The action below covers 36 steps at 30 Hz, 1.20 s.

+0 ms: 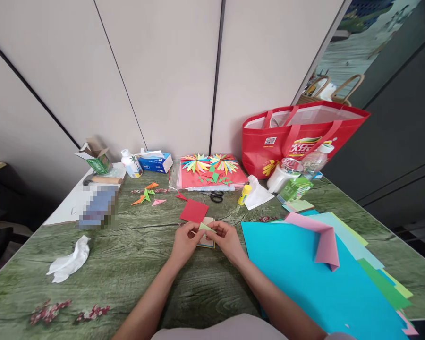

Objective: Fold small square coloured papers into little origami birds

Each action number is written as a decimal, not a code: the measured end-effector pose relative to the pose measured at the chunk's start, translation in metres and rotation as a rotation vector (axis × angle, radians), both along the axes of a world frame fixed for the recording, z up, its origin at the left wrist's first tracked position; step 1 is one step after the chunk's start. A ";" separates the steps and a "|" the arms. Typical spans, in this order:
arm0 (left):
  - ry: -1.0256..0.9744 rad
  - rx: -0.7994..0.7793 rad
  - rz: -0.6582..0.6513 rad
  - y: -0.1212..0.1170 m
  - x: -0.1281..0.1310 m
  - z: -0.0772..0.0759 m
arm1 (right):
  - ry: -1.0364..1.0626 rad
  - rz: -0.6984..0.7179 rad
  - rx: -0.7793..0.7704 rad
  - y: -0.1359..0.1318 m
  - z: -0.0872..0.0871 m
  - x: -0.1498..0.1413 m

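Between my two hands is a small folded piece of pale green paper. My left hand pinches its left side, and my right hand pinches its right side. Below the fingers lies a small stack of paper squares, partly covered by my hands. Just beyond it rests a red paper square. Folded paper pieces in orange, green and pink lie farther off to the left.
Large coloured sheets cover the right side, a folded pink sheet on top. A yellow glue stick, black-handled scissors, a jar and a red bag stand or lie beyond. Crumpled tissue lies left.
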<state>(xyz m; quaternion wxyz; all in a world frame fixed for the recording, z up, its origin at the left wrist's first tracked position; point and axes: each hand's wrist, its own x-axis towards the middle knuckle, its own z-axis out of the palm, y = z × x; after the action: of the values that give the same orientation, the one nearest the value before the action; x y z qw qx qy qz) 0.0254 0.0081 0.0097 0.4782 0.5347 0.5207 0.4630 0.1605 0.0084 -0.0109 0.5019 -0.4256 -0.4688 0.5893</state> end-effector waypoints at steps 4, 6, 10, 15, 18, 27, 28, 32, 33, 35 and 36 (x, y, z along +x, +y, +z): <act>-0.184 -0.095 0.005 -0.003 0.002 -0.002 | 0.001 -0.054 -0.016 0.000 0.002 0.001; -0.303 -0.160 -0.013 -0.003 0.002 -0.002 | 0.012 -0.046 -0.022 0.001 0.003 0.003; -0.400 -0.228 -0.100 -0.002 -0.001 -0.003 | 0.092 0.034 -0.077 0.002 0.003 0.006; -0.269 -0.140 -0.126 0.000 -0.002 -0.004 | 0.119 0.083 -0.107 0.003 0.000 0.008; -0.221 -0.126 -0.138 -0.001 0.000 -0.004 | 0.068 0.069 -0.086 0.004 -0.002 0.008; -0.120 0.011 0.050 -0.003 0.003 -0.007 | 0.136 0.041 -0.147 0.004 -0.005 0.008; -0.133 0.012 0.060 -0.002 0.002 -0.007 | 0.139 0.034 -0.150 0.004 -0.005 0.008; -0.130 -0.012 0.011 0.000 -0.001 -0.005 | 0.107 -0.035 -0.138 0.006 -0.005 0.010; -0.138 -0.028 -0.006 0.000 -0.001 -0.005 | 0.106 -0.060 -0.129 0.006 -0.004 0.011; -0.193 -0.079 -0.023 0.000 0.000 -0.004 | 0.111 -0.094 -0.098 0.007 -0.003 0.012; -0.236 -0.115 -0.026 0.000 0.000 -0.004 | 0.108 -0.096 -0.075 0.007 -0.003 0.012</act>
<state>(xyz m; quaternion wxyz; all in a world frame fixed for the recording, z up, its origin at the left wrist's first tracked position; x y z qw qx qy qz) 0.0256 0.0081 0.0058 0.5720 0.4547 0.4796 0.4859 0.1725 0.0157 -0.0137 0.5381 -0.4335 -0.3977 0.6037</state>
